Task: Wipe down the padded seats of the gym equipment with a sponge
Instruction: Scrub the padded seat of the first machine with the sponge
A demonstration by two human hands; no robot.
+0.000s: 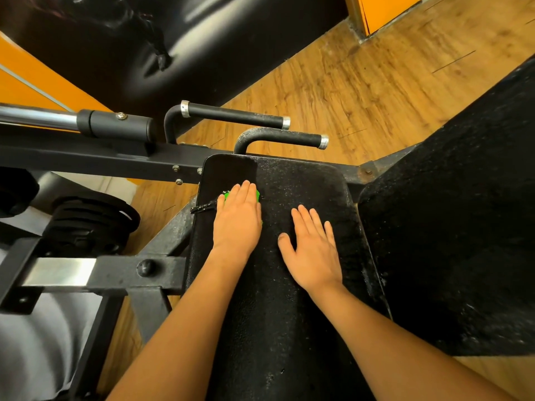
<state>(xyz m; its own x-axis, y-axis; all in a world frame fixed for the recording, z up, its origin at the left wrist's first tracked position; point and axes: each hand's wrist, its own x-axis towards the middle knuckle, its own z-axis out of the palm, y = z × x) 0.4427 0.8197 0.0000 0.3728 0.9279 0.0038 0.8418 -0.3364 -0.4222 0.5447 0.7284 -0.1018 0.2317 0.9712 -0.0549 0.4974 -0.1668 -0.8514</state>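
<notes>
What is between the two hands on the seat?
Head view: only a bare, dusty strip of the seat lies between the left hand, flat on the sponge, and the right hand.

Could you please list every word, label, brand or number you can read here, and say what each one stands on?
There is no readable text in this view.
The padded seat, the green sponge under the left hand, the black handles, the weight plates and the orange panels show no words, labels or numbers.
</notes>
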